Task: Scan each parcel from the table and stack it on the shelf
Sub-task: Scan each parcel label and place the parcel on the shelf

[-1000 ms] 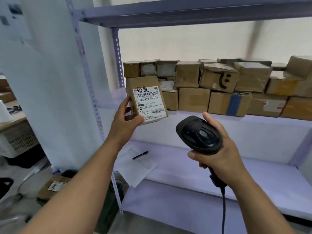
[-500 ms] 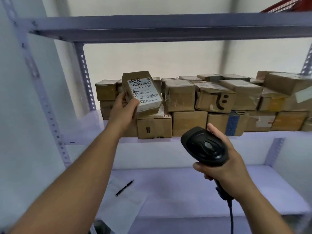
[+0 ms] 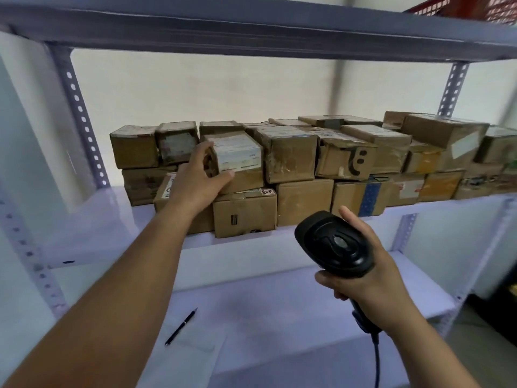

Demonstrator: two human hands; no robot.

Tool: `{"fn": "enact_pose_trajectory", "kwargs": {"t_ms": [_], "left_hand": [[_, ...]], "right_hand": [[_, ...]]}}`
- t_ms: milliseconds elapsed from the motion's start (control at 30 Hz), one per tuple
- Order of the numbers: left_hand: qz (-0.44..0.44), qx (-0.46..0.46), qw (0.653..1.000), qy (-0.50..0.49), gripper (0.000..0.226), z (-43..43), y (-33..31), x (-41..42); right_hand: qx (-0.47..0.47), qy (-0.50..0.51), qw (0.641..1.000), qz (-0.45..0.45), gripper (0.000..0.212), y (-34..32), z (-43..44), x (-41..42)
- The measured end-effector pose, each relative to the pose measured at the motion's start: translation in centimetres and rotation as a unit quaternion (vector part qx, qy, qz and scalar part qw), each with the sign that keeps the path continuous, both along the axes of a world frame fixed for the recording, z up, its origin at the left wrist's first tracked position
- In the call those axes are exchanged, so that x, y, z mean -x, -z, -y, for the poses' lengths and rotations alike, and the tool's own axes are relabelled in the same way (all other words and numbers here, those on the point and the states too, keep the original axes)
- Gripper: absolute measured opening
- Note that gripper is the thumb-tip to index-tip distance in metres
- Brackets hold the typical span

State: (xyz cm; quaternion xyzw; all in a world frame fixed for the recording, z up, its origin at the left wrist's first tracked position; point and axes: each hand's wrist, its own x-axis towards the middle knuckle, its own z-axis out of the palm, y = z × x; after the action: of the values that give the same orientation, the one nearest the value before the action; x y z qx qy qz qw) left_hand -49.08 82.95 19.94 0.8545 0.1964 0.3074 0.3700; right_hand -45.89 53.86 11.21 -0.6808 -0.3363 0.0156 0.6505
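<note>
Here, a labelled parcel [image 3: 237,155] lies in the top row on the shelf [image 3: 92,228]

Low at the left, a black pen [image 3: 181,326] lies on the lower shelf [image 3: 279,312]. Above it the left hand [image 3: 195,180] reaches to the middle shelf, its grip clamped on the parcel: thumb under the white label, fingers curled over the left end. The parcel rests on a carton [image 3: 244,217] below, touching its right neighbour among the brown boxes [image 3: 291,155]. Further right, one box bears a drawn smiling face [image 3: 355,161]. Nearer, the right hand [image 3: 372,284] has its grip closed round the handle of a black scanner [image 3: 333,245], with the cable hanging down. A red basket [image 3: 475,9] shows at the top right.
</note>
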Motion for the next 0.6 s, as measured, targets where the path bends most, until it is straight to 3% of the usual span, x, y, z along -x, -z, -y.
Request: {"fn": "enact_pose_trajectory", "kwargs": {"t_ms": [167, 300, 400, 533, 600], "left_hand": [[-0.003, -0.014, 0.999, 0.046, 0.069, -0.4, 0.0, 0.2], [0.005, -0.009, 0.999, 0.042, 0.080, -0.6, 0.4, 0.4], [0.061, -0.026, 0.998, -0.001, 0.088, -0.1, 1.4, 0.8], [0.149, -0.129, 0.976, -0.097, 0.081, 3.0, 3.0, 2.0], [0.210, -0.143, 0.964, -0.077, 0.075, 4.7, 4.0, 2.4]], "right_hand": [[-0.001, 0.021, 1.000, 0.005, 0.102, -0.1, -0.4, 1.1], [0.004, 0.034, 0.999, 0.013, 0.102, -0.1, -0.3, 1.8], [0.010, 0.045, 0.999, 0.028, 0.103, -0.1, 0.3, 2.5], [0.011, 0.064, 0.997, 0.038, 0.103, -0.4, 2.5, 3.2], [0.004, 0.071, 0.997, 0.039, 0.103, -0.4, 3.7, 3.3]]}}
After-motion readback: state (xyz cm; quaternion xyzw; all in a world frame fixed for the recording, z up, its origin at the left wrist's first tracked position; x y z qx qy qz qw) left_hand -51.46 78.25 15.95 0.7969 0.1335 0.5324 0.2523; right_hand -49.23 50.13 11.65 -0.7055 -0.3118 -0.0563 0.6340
